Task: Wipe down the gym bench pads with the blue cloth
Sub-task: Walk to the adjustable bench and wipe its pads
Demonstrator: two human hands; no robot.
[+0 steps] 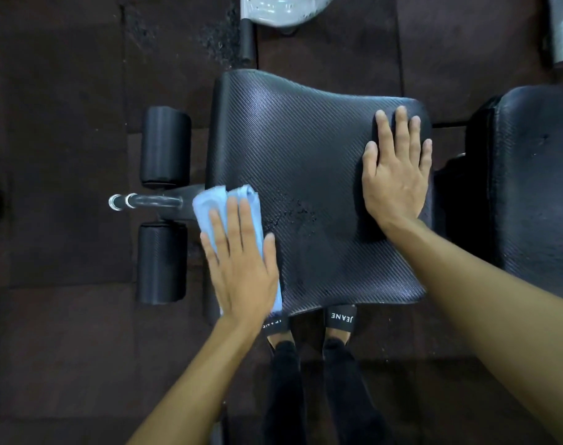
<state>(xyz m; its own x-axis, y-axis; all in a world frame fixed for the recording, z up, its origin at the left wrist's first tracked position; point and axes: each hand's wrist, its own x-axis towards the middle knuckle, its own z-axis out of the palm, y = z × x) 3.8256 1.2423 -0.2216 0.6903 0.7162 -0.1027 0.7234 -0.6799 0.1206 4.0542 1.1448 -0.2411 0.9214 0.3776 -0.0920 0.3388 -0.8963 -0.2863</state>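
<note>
Blue folded cloth (pixel 227 203) sits at the left edge of the black textured bench seat pad (pixel 305 175) in my head view, pinned flat under my left hand (pixel 241 261), fingers spread. My right hand (pixel 395 175) lies open, holding nothing, bracing the pad's right side. Risk: the cloth overhangs the edge; an outward stroke could drag it off, leaving the central droplets (pixel 289 210) unwiped.
</note>
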